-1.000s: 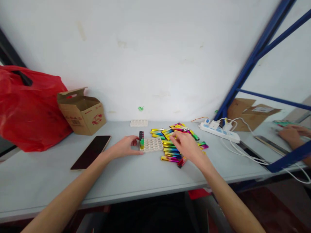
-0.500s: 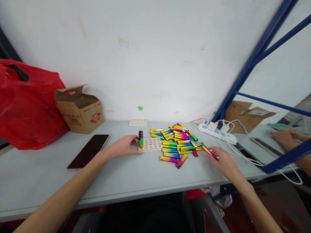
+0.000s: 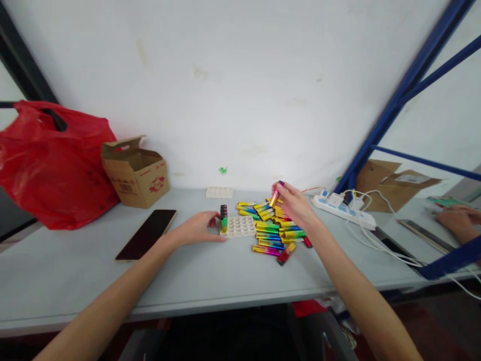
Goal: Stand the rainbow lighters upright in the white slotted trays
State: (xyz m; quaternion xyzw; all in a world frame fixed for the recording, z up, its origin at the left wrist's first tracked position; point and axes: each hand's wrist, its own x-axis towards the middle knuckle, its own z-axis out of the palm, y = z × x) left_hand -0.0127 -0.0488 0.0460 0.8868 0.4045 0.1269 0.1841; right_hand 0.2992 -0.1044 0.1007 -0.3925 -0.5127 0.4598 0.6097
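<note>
My left hand holds the left end of a white tray with round holes, its thumb at the front corner and its fingers behind. A row of several lighters with dark tops stands upright in the tray's left end, beside those fingertips. My right hand is closed on a pink-and-gold lighter, raised and tilted above the pile. Below and left of that hand, the pile of shiny multicoloured lighters lies loose to the right of the tray, partly hidden by the hand.
A second white tray lies near the wall. On the left are a dark-screened phone or tablet, an open cardboard box and a red plastic bag. A power strip with cables lies right, by a blue frame; beyond it, another person's hands.
My right hand has moved left and up from the right side of the pile, carrying the lighter, which now points upward. My left hand stays at the tray. The view has shifted slightly.
</note>
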